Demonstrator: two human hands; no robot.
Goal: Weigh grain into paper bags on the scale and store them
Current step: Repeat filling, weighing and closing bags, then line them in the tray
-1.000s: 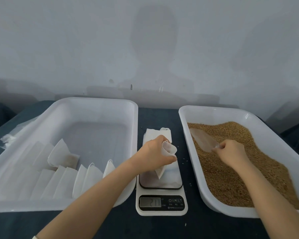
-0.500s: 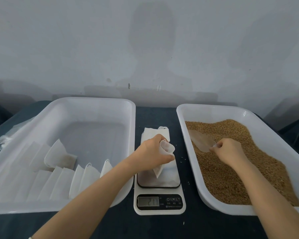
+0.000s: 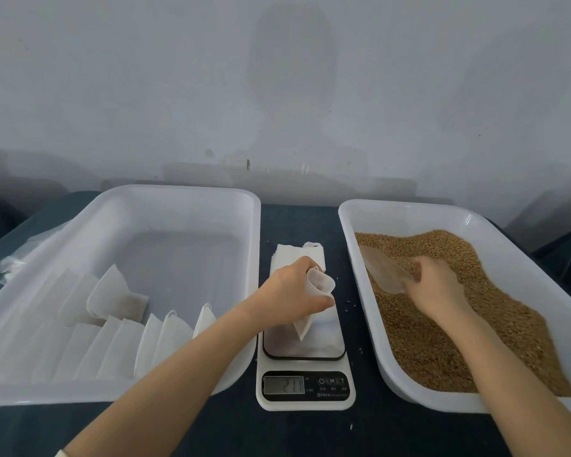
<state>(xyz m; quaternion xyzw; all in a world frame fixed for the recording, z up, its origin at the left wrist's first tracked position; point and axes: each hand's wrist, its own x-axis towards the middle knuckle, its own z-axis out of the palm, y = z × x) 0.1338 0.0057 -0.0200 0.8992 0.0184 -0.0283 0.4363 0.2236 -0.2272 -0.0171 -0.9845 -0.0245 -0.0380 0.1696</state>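
**A:** Head view first. Where's the bag being filled?

**B:** Over the white digital kitchen scale (image 3: 305, 387), at the middle of the dark blue bench (image 3: 297, 433). The left hand (image 3: 289, 291) holds a small white paper bag (image 3: 322, 285) above the scale's platform. Its fingers (image 3: 320, 302) are curled round the bag's neck, and the mouth is open and tipped to the right. The bag's lower corner hangs over the platform. I cannot tell whether it touches.

**A:** And the other hand?

**B:** The right hand (image 3: 437, 285) is right of the scale, inside the wide white plastic tray (image 3: 363, 291) of brown grain (image 3: 459, 331). Its fingers (image 3: 424, 263) are clenched on the handle of a clear plastic scoop (image 3: 381, 270), whose bowl lies on the grain and points away from the person.

**A:** What does the scale read?

**B:** The display is lit, but the digits are too blurred to read.

**A:** Anything else?

**B:** Left of the scale is a second white plastic tray (image 3: 178, 199). It holds a row of filled white paper bags (image 3: 119, 328) leaning along its near side. Just behind the scale lies a stack of flat white paper bags (image 3: 285, 255). A few loose grains lie on the bench to the scale's right.
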